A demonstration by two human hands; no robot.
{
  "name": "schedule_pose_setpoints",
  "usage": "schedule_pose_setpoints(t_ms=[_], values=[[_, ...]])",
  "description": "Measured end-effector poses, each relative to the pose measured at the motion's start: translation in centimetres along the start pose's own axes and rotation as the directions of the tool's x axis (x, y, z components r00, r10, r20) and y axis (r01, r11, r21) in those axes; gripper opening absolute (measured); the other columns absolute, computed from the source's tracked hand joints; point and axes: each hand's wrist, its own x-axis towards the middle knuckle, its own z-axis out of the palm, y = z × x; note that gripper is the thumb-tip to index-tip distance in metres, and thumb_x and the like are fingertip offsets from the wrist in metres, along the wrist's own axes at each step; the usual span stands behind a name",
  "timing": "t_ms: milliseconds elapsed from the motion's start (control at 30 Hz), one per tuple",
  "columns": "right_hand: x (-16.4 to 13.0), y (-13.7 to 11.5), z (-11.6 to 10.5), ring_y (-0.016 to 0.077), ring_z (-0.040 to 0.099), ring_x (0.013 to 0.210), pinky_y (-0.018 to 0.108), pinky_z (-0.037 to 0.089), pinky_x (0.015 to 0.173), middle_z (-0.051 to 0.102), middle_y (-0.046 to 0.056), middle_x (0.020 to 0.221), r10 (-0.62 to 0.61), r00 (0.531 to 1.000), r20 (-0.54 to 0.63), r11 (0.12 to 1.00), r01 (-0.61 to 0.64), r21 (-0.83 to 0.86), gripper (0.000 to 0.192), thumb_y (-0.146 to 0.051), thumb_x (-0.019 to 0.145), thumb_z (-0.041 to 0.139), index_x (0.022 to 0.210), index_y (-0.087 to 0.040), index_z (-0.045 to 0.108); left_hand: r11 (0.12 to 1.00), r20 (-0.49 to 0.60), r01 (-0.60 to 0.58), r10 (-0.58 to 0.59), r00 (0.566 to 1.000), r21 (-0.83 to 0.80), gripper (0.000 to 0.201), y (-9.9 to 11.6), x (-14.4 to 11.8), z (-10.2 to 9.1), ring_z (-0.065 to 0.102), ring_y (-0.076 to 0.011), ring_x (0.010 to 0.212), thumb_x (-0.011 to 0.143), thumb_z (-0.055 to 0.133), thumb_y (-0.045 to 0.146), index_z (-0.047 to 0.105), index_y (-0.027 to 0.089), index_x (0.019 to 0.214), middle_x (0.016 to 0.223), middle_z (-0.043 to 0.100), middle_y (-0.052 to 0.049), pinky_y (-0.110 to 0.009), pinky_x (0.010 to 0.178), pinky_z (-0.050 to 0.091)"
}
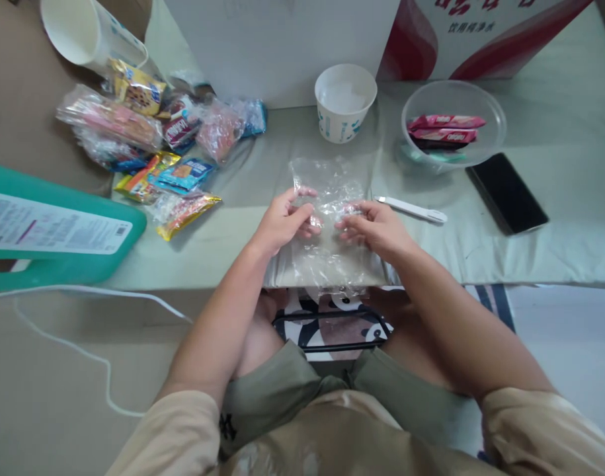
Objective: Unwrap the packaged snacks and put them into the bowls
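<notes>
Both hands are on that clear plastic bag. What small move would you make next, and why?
Probably pull the two sides of the clear plastic bag apart to open it. The left hand and right hand each pinch the film near its middle, it lies flat on the table, and wrapped snacks wait nearby.

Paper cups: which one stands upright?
The small white cup behind the clear bag stands upright, mouth up. The bigger cup at top left is tipped, mouth facing the camera.

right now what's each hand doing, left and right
Left hand: closed, pinching the crinkled clear plastic bag lying on the pale green cloth.
Right hand: closed on the same bag, fingers curled over its middle.
</notes>
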Motion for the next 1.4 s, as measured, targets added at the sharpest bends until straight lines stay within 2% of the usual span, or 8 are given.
schedule_pose_setpoints(t_ms=[233,433,633,900,1000,1133,1233,1400], values=[[-0.2,0.3,-0.5,0.0176,0.070,0.062,0.030,0.055,0.059,0.074,0.002,0.078,-0.161,0.979,-0.123,0.987,0.161,-0.014,0.054,-0.038,0.077,0.080,0.125,-0.023,0.059,0.970,-0.014,-0.243,0.243,0.970,-0.024,0.072,-1.0,-0.2,-1.6,0.074,-0.0163,0.060,0.077,0.084,0.032,0.047,0.027,0.138,0.076,0.076,0.001,-0.024,0.056,0.055],[-2.2,1.6,-1.7,0.0218,0.073,0.091,0.040,0.060,0.086,0.075,0.003,0.098,-0.595,0.801,-0.059,0.794,0.576,-0.192,0.087,-0.057,0.077,0.082,0.151,-0.037,0.039,0.859,0.050,-0.500,0.498,0.866,0.104,0.063,-1.4,-1.5,-1.5,0.077,-0.0155,0.083,0.075,0.083,0.026,0.056,0.027,0.131,0.092,0.078,0.000,-0.027,0.077,0.061],[-2.6,2.1,-2.1,0.0189,0.065,0.077,0.041,0.058,0.083,0.065,0.000,0.080,-0.803,0.587,0.102,0.378,0.636,-0.673,0.031,-0.024,0.089,0.064,0.118,-0.029,0.071,0.537,0.118,-0.675,0.732,0.671,0.506,0.031,-1.7,-1.3,-1.5,0.067,-0.0108,0.073,0.084,0.068,0.015,0.072,0.021,0.114,0.082,0.072,0.001,-0.025,0.074,0.057],[-3.8,0.9,-1.9,0.0340,0.059,0.128,0.055,0.047,0.108,0.065,0.009,0.124,-0.879,0.462,0.113,0.264,0.671,-0.692,0.005,-0.024,0.084,0.068,0.085,-0.026,0.072,0.374,0.104,-0.716,0.844,0.527,0.589,0.011,-0.6,-2.0,-1.0,0.065,-0.0261,0.120,0.085,0.070,0.028,0.067,0.022,0.077,0.117,0.069,-0.009,-0.044,0.100,0.055],[-5.1,0.3,-1.1,0.0261,0.072,0.107,0.053,0.048,0.110,0.073,0.003,0.092,-0.804,0.582,0.121,0.470,0.747,-0.470,0.005,-0.027,0.090,0.066,0.085,-0.026,0.067,0.489,0.107,-0.779,0.817,0.566,0.392,0.018,-0.2,-3.0,-0.1,0.069,-0.0268,0.120,0.091,0.064,0.034,0.060,0.023,0.077,0.104,0.076,-0.006,-0.049,0.104,0.055],[-4.7,0.4,-0.5,0.0170,0.072,0.072,0.038,0.059,0.085,0.070,-0.003,0.074,-0.536,0.841,-0.075,0.844,0.531,-0.076,0.025,-0.045,0.090,0.071,0.105,-0.028,0.061,0.789,-0.059,-0.602,0.612,0.789,0.125,0.014,-0.5,-2.5,0.9,0.074,-0.0165,0.070,0.094,0.061,0.037,0.057,0.025,0.090,0.073,0.072,0.001,-0.028,0.061,0.058],[-3.4,0.6,-0.8,0.0194,0.074,0.085,0.036,0.059,0.082,0.075,-0.001,0.086,-0.339,0.938,-0.072,0.929,0.346,0.132,0.052,-0.054,0.075,0.083,0.114,-0.029,0.059,0.936,-0.185,-0.350,0.339,0.922,-0.029,0.024,-0.9,-0.8,0.6,0.074,-0.0160,0.065,0.090,0.066,0.045,0.053,0.026,0.097,0.072,0.071,0.002,-0.020,0.043,0.044],[-1.7,1.1,-1.3,0.0179,0.069,0.076,0.034,0.057,0.070,0.071,0.003,0.083,-0.116,0.993,-0.004,0.993,0.116,0.029,0.037,-0.046,0.072,0.082,0.088,-0.023,0.059,0.963,-0.101,-0.130,0.108,0.989,-0.236,0.036,-1.1,0.6,-0.9,0.077,-0.0194,0.081,0.079,0.081,0.041,0.062,0.024,0.105,0.094,0.080,-0.005,-0.026,0.057,0.056]])
